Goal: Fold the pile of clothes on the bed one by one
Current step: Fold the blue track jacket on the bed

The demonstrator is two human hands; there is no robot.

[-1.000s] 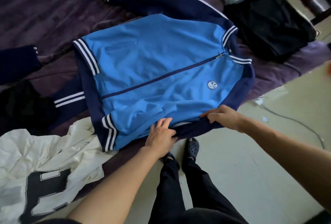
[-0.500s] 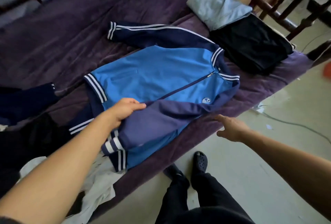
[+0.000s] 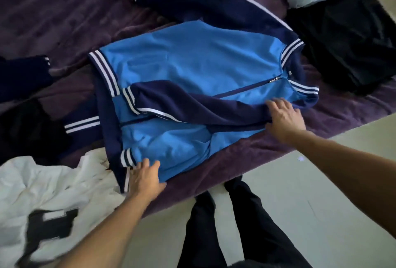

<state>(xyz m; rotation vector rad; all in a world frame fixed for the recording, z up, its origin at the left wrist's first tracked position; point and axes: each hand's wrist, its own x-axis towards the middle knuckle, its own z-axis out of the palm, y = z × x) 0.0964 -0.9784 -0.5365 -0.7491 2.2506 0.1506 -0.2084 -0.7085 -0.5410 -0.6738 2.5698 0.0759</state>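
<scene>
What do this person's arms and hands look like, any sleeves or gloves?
The left arm and right arm are bare to the picture's edge; no sleeves show. The left hand and right hand wear no gloves, and no watch or ring is visible.

No text can be read. The white garment [image 3: 49,184] at near left bears a large dark block character, too blurred to tell.

On the blue jacket [image 3: 192,64], the left hand [image 3: 145,178] presses the hem [image 3: 127,157], the right hand [image 3: 284,117] the folded-over navy sleeve [image 3: 192,104].
</scene>
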